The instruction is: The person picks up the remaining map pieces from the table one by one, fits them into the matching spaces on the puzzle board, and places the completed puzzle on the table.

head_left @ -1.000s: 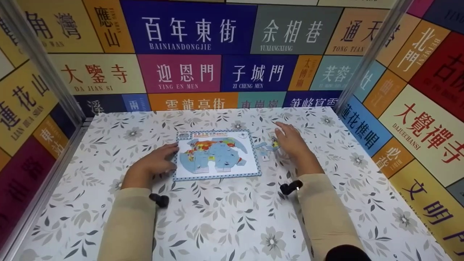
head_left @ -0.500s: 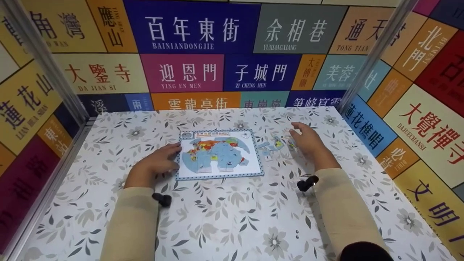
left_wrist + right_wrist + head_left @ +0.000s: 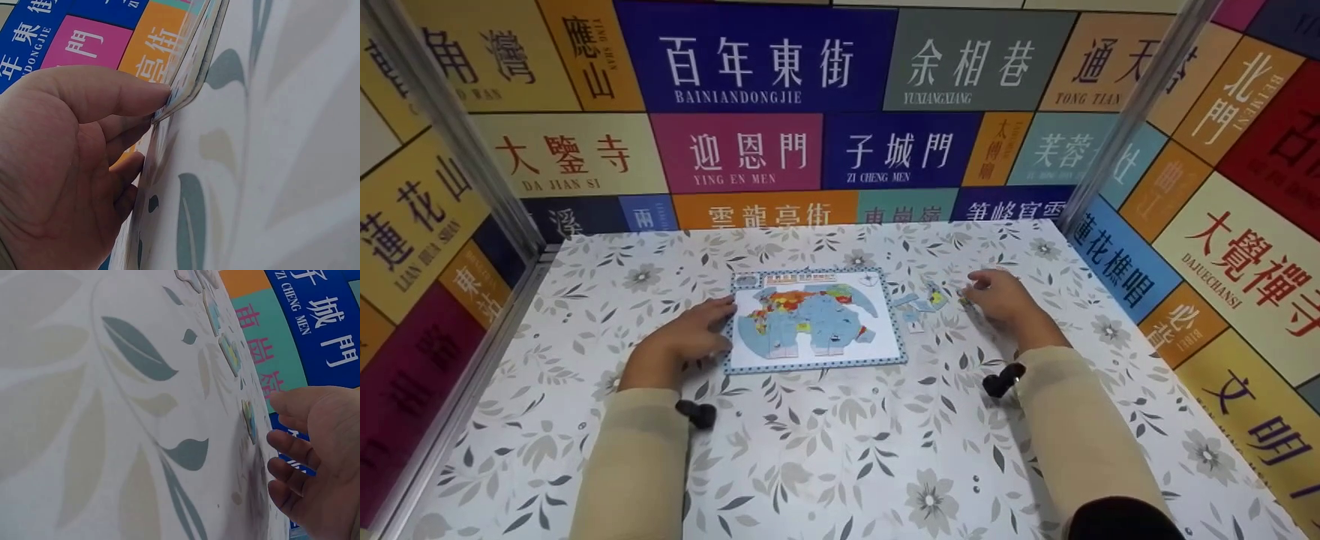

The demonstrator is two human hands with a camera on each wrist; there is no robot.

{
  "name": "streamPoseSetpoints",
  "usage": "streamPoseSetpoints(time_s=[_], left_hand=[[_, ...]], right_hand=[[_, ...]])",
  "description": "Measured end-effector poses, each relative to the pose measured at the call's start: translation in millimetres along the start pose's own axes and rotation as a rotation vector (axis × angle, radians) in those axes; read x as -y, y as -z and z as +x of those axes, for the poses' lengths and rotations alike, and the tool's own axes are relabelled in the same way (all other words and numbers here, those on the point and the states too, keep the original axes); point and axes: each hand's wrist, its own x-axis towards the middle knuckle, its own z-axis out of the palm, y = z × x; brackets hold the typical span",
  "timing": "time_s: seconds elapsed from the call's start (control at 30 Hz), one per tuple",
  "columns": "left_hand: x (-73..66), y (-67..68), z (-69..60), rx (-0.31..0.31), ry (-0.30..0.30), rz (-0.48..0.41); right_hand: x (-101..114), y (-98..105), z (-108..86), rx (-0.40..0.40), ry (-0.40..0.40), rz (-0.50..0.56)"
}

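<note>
A world-map jigsaw board (image 3: 877, 349) with a blue dotted border lies on the table, partly filled with pieces. My left hand (image 3: 682, 337) rests at its left side; in the left wrist view the thumb (image 3: 152, 97) touches the board's edge near a corner. To the right of the board my right hand (image 3: 1006, 304) hovers beside a small loose puzzle piece (image 3: 248, 421), fingers loosely bent and apart from it in the right wrist view. Closer to the board lies a blue and yellow piece (image 3: 934, 298), with a whitish piece (image 3: 915, 327) near it.
A white tablecloth (image 3: 840, 450) printed with leaves and flowers covers the table. Panels with coloured Chinese place names (image 3: 735, 150) rise at the back and both sides, joined by metal posts (image 3: 1140, 112). Small black devices sit at both wrists.
My right hand has moved right, away from the group of loose pieces, uncovering one near its fingers; those fingers have since dropped and bent more. The left hand stays at the board's edge.
</note>
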Motion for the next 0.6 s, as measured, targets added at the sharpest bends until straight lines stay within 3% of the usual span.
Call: streamPoseSetpoints(time_s=[0.3, 0.6], left_hand=[[0.4, -0.4, 0.3, 0.002, 0.010, -0.017], [1.2, 0.5, -1.0, 0.003, 0.009, -0.032]], right_hand=[[-1.4, -1.6, -3.4, 0.018, -0.037, -0.034], [-4.3, -4.5, 0.0, 0.030, -0.013, -0.033]])
